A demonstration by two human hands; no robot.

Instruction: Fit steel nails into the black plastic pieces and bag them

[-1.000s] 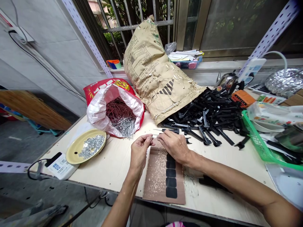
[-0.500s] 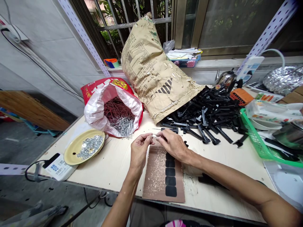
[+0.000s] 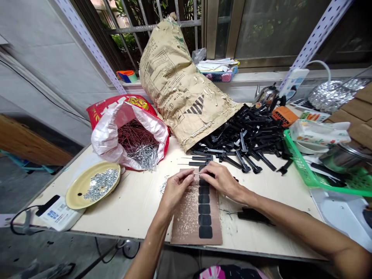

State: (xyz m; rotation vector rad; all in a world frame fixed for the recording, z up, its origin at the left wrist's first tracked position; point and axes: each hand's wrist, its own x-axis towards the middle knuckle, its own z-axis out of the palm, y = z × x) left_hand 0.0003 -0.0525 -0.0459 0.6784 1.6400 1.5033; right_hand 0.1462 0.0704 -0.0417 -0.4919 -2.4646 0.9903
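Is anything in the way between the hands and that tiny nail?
No, nothing visible. The left hand and the right hand both pinch the tiny nail at their fingertips, over the far end of the brown board.

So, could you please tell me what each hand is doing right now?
Left hand: closed, pinching a thin nail.
Right hand: closed, pinching the same nail.

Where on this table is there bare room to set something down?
Bare tabletop lies between the round yellow plate and the brown cardboard sheet, and again right of the right hand, before the green plastic basket. The back is crowded: white-lined bag of nails, torn brown paper sack, pile of black plastic parts.
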